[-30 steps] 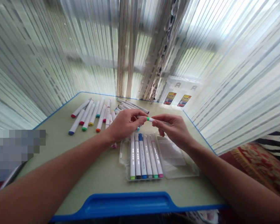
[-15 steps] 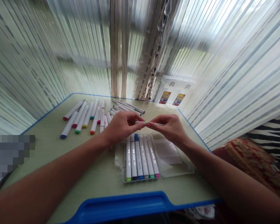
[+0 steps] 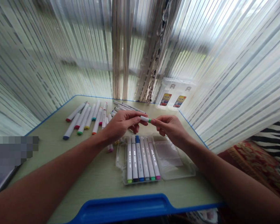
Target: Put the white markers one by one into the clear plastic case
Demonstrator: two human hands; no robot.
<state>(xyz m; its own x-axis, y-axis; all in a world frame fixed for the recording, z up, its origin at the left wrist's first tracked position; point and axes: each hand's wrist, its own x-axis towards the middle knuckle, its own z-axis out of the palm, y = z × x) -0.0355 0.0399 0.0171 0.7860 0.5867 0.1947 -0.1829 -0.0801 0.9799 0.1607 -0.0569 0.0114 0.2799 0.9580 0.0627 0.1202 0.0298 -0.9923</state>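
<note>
Between my two hands, above the table, is a white marker with a green band [image 3: 145, 119]. My left hand [image 3: 123, 123] pinches its white end between thumb and fingers. On the green-banded end, the fingertips of my right hand [image 3: 169, 126] are closed, hiding that tip. Below the hands lies an open clear plastic case [image 3: 126, 177]. A row of several white markers [image 3: 143, 158] with coloured ends fills its left half. The right half, a clear lid [image 3: 189, 171], lies flat with a pale sheet [image 3: 169, 152] in it.
Loose markers [image 3: 84, 118] lie at the table's left, with another bunch [image 3: 123, 106] at the back. A clear case with yellow labels [image 3: 171, 93] stands at the back right. Blue edging [image 3: 126, 205] rims the table [image 3: 95, 180]. String curtains [image 3: 88, 62] hang behind.
The hands have drawn slightly apart, so more of the marker's white body and green band shows. My left fingers have opened out below it. The view has shifted slightly.
</note>
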